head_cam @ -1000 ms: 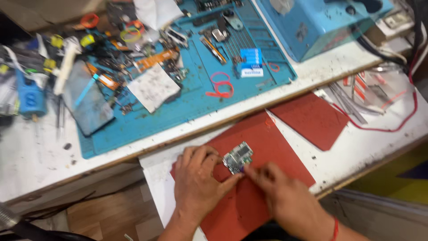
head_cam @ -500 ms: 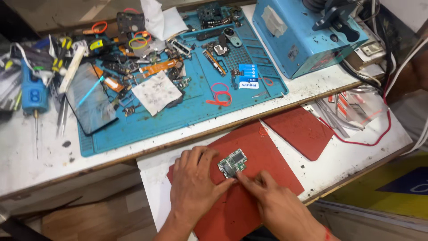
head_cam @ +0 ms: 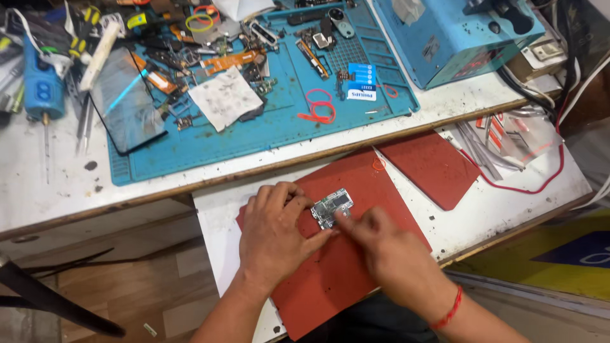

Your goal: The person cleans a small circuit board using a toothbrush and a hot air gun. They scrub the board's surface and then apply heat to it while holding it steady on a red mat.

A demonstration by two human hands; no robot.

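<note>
A small rectangular circuit board (head_cam: 332,207) lies on a red rubber mat (head_cam: 330,279) on a white pull-out shelf. My left hand (head_cam: 277,234) rests flat on the mat, its fingertips and thumb pinching the board's left end. My right hand (head_cam: 381,246), with a red thread around the wrist, presses a fingertip on the board's lower right corner. Whether the right hand holds a tool is hidden by the fingers.
A second red mat (head_cam: 432,166) lies to the right. Behind, a blue work mat (head_cam: 254,130) carries a phone screen (head_cam: 126,103), a white cloth square (head_cam: 225,97), red rubber bands (head_cam: 319,107), and many small parts. A blue machine (head_cam: 454,35) stands at back right; tweezers and red cable (head_cam: 508,143) lie right.
Both hands stay on the circuit board; the right fingertip has slid slightly along its lower edge. The view has shifted a little, with the bench appearing further left.
</note>
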